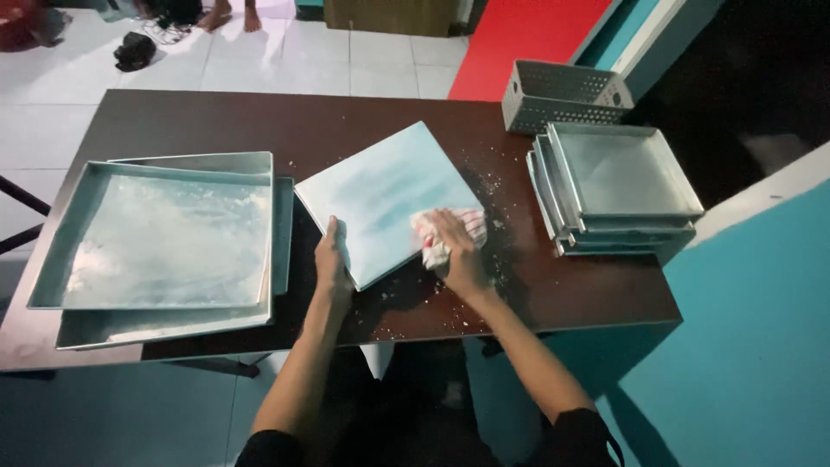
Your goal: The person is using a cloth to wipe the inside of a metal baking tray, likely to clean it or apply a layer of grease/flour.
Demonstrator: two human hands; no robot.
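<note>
A square metal baking tray (389, 186) lies upside down and turned at an angle in the middle of the dark brown table (259, 125). My left hand (332, 259) grips its near left edge. My right hand (456, 251) presses a crumpled white and red cloth (437, 238) against the tray's near right corner. White crumbs (493, 186) are scattered on the table around the tray.
Two large shallow metal trays (164, 238) are stacked at the left. A stack of smaller trays (618, 186) stands at the right, with a grey perforated basket (562, 95) behind it. Someone's bare feet (232, 15) show on the white tiled floor beyond the table.
</note>
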